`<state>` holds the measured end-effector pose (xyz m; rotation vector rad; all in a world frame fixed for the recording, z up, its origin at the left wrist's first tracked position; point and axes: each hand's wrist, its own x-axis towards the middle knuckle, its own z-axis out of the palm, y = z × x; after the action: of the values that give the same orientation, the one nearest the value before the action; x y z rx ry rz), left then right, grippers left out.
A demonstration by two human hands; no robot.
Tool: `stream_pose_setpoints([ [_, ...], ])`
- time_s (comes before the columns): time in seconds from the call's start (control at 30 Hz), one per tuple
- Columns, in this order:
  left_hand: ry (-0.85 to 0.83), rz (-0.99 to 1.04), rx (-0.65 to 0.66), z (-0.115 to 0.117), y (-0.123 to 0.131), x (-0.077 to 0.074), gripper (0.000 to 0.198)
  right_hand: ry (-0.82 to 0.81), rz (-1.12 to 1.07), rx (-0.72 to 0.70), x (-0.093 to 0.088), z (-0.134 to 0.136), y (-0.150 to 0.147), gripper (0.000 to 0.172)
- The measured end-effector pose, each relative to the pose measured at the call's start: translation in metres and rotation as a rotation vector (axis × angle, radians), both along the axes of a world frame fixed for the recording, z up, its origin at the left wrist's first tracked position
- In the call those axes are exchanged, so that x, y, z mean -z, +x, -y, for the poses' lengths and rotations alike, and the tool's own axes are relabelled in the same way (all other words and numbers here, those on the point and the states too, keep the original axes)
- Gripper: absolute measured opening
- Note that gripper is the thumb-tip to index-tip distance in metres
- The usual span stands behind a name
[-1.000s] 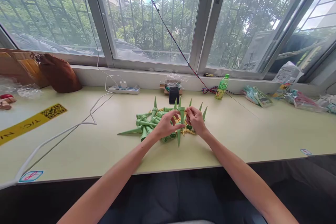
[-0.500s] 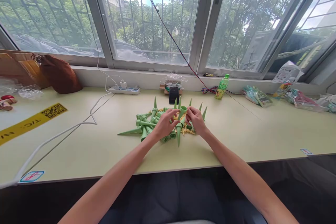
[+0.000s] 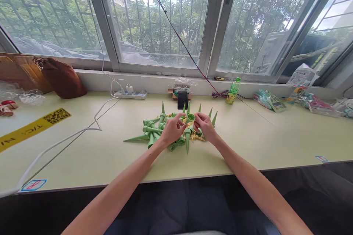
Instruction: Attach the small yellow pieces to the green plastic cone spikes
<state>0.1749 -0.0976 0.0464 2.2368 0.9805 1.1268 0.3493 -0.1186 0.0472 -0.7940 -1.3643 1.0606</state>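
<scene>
Green cone (image 3: 190, 118) is held between both hands, just above the pile of green spikes (image 3: 153, 130) at mid-worktop, open rim facing up toward the camera.

Left hand (image 3: 171, 131): comes in from 7 o'clock, fingers curled, thumb and fingertips pinching the cone on its 9 o'clock side.
Right hand (image 3: 204, 127): comes in from 5 o'clock, fingertips pinching the cone on its 3 o'clock side. Both hands are close together, not spread.

Pile: spikes lie fanned out, tips pointing to 9, 12, 1 and 6 o'clock. One long spike (image 3: 135, 138) points to 9 o'clock. Small yellow parts (image 3: 196, 138) lie under the right hand, touching the pile.

Around the pile, on the worktop (image 3: 248, 143):
- phone (image 3: 182, 100) at 12 o'clock, propped against the sill
- power strip (image 3: 131, 94) at 11 o'clock, white cable (image 3: 68, 137) running off to 8 o'clock
- green bottle (image 3: 234, 91) at 1 o'clock, upright
- brown bag (image 3: 62, 77) at 10 o'clock, well apart
- yellow QR strip (image 3: 33, 128) at 9 o'clock, well apart
- plastic packets (image 3: 268, 101) at 2 o'clock
</scene>
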Motion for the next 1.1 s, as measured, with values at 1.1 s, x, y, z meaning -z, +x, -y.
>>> stream_pose_setpoints([
  [1.1,-0.161,0.183,0.128,-0.0009,-0.0034,-0.0050,0.045,0.010,0.000,-0.064,0.0058,-0.0020,0.0024,0.036],
])
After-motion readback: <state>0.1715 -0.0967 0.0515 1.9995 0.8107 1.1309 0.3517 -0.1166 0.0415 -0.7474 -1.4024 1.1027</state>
